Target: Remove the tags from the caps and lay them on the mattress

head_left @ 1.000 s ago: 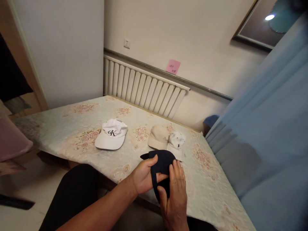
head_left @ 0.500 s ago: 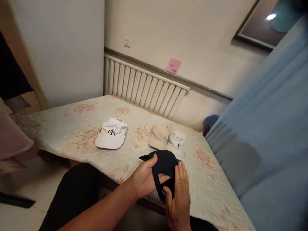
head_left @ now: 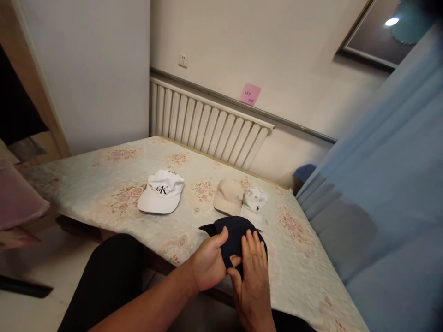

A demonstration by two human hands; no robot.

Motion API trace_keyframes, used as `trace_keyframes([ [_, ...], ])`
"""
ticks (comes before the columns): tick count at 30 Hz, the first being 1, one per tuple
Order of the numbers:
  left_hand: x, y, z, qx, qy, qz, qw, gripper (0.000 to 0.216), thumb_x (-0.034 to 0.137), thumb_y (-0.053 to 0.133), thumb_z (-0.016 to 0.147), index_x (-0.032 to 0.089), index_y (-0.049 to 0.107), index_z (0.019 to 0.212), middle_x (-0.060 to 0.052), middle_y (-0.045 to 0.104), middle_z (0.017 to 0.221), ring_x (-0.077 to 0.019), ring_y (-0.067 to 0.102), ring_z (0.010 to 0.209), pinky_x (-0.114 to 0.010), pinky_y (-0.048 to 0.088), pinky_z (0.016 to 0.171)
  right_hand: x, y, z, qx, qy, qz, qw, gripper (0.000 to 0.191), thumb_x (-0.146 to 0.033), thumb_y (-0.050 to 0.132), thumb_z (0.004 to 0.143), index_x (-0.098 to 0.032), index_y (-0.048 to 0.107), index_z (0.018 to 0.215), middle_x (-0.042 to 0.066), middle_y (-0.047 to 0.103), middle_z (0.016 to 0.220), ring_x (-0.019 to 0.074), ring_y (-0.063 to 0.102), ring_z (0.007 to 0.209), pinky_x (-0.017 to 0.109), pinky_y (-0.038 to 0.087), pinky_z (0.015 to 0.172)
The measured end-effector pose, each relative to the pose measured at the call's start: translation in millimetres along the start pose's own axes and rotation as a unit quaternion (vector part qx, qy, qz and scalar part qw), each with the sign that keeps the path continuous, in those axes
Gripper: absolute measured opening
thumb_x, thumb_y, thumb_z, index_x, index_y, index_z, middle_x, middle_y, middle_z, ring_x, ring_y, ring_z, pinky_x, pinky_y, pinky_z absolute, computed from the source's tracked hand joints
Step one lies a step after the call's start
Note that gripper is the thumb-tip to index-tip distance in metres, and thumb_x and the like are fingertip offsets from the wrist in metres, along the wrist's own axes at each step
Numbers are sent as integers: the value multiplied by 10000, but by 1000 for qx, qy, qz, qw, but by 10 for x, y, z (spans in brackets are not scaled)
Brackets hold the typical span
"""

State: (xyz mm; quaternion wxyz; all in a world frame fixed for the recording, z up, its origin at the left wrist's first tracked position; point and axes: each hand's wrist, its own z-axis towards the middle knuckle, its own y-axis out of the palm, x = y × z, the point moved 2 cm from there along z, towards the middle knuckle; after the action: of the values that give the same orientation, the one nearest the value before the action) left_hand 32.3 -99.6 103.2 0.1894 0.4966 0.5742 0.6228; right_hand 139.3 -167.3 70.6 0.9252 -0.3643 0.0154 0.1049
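A dark navy baseball cap (head_left: 234, 233) is held over the near edge of the bed, its brim pointing left and the opening at its back towards me. My left hand (head_left: 209, 263) is closed on it, thumb on the outside, with fingertips showing through the opening. Flat against the cap's right side lies my right hand (head_left: 254, 272), fingers stretched out and thumb low by the back strap. Just beyond are a beige cap (head_left: 228, 192) and a white cap with a small dark emblem (head_left: 254, 199), touching each other. Further left sits a white cap with black CK letters (head_left: 162, 191).
The caps lie on a bed with a flowered cover (head_left: 294, 263). Behind it stand a white radiator (head_left: 207, 129) and a wall with a pink note (head_left: 250, 94). A blue curtain (head_left: 391, 184) hangs at the right. My black-clad knee (head_left: 107, 276) is at lower left.
My right hand has slid up and left from the cap's right edge onto its side, fingers now lying over the fabric. The left hand keeps its hold; the other caps stay put.
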Motion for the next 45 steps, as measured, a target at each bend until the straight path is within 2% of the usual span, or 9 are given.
trace_keyframes([
  [5, -31, 29, 22, -26, 9, -4, 1000, 462, 415, 381, 945, 102, 561, 1235, -140, 672, 1041, -204, 616, 880, -302, 422, 787, 19, -115, 60, 22, 78, 14, 997, 610, -409, 431, 914, -134, 264, 1431, 180, 351, 1464, 317, 267, 1375, 607, 334, 1032],
  [9, -54, 38, 6, 14, -30, 24, 999, 502, 468, 423, 918, 126, 522, 1271, -119, 667, 1063, -211, 622, 907, -286, 425, 758, -171, -164, 176, 0, -5, 10, 1000, 660, -455, 396, 914, -79, 241, 1435, 195, 311, 1481, 335, 233, 1385, 607, 282, 1063],
  [12, -68, 23, -4, 13, -59, 26, 998, 556, 531, 424, 897, 144, 500, 1288, -110, 658, 1080, -224, 620, 947, -298, 425, 797, -250, -110, 171, -32, -56, -11, 998, 696, -484, 402, 905, -59, 242, 1432, 197, 331, 1470, 343, 216, 1389, 601, 272, 1069],
  [18, -79, -30, 35, 54, -9, 17, 998, 445, 460, 499, 890, 149, 555, 1204, -69, 671, 982, -117, 580, 649, -234, 411, 622, -14, 2, 11, -27, -12, -10, 1000, 634, -424, 431, 910, -84, 273, 1421, 189, 372, 1450, 323, 240, 1385, 605, 304, 1049],
  [23, -119, 38, 66, -15, -2, -6, 1000, 434, 393, 391, 945, 151, 513, 1283, -122, 653, 1106, -231, 617, 973, -339, 425, 860, 70, -89, 57, 1, 64, 7, 998, 577, -384, 405, 926, -116, 282, 1422, 174, 362, 1459, 302, 274, 1374, 589, 335, 1037],
  [28, -176, 0, 74, 49, -51, 26, 997, 550, 485, 451, 901, 146, 455, 1334, -121, 608, 1216, -266, 531, 1174, -365, 369, 996, -187, -138, 178, -14, -5, 5, 1000, 635, -440, 411, 913, -95, 268, 1427, 172, 343, 1471, 309, 244, 1386, 578, 297, 1069],
  [33, -170, -41, 63, 54, -63, 5, 997, 652, 550, 431, 885, 133, 383, 1383, -135, 581, 1256, -268, 504, 1216, -374, 354, 1024, -197, -15, 155, -24, -19, -16, 999, 632, -438, 405, 915, -78, 280, 1419, 189, 386, 1441, 313, 251, 1384, 590, 307, 1056],
  [39, -169, -13, 57, 15, -11, -2, 1000, 537, 475, 418, 916, 148, 460, 1341, -131, 617, 1218, -275, 520, 1203, -395, 327, 1047, 38, 58, 92, -17, 33, -5, 999, 588, -407, 425, 917, -90, 318, 1399, 200, 399, 1431, 308, 280, 1374, 592, 337, 1037],
  [45, -180, -71, 33, 12, -28, -3, 1000, 563, 492, 463, 894, 125, 472, 1320, -141, 589, 1253, -267, 465, 1260, -373, 311, 1066, -184, -36, 158, -4, 0, -20, 1000, 613, -417, 431, 910, -75, 309, 1404, 202, 371, 1447, 319, 248, 1384, 597, 310, 1053],
])
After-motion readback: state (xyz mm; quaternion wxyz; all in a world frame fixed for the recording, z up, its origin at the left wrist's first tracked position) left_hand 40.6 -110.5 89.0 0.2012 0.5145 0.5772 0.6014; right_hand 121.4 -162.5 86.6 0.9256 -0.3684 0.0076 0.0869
